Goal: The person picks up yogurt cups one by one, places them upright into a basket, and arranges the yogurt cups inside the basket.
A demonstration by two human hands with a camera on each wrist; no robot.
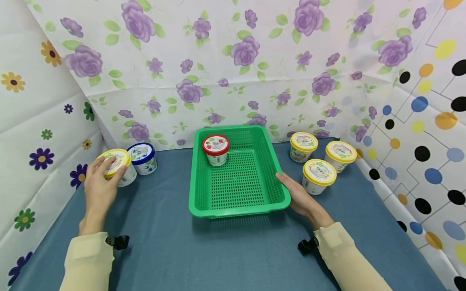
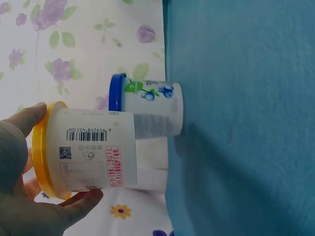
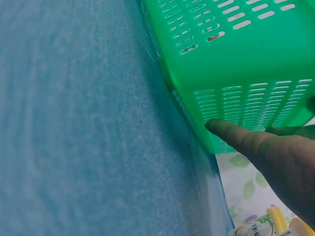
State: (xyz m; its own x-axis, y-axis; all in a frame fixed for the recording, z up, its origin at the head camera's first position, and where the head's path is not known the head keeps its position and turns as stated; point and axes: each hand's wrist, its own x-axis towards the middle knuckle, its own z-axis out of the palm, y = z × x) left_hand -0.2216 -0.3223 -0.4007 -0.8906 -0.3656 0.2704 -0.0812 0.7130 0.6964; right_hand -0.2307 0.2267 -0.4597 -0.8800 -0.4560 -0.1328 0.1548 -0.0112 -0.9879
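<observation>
My left hand (image 1: 100, 184) grips a white tub with a yellow lid (image 1: 127, 176) around the lid. In the left wrist view the tub's barcode side (image 2: 93, 147) faces the camera, and its base is raised off the cloth. Just beside it stands a blue-lidded tub (image 1: 145, 163) with blueberries printed on its side. My right hand (image 1: 300, 198) holds the right side of a green basket (image 1: 236, 212), thumb at the rim. One finger (image 3: 236, 135) lies against the slotted outer wall in the right wrist view. Inside the basket, toward the back left, a red-lidded tub (image 1: 217, 151) stands upright.
Three more yellow-lidded tubs (image 1: 303, 146) (image 1: 319, 176) (image 1: 340, 154) stand right of the basket. Blue cloth (image 1: 233, 258) covers the table. A purple-flowered sheet (image 1: 218, 60) hangs behind, with patterned sheets on both sides.
</observation>
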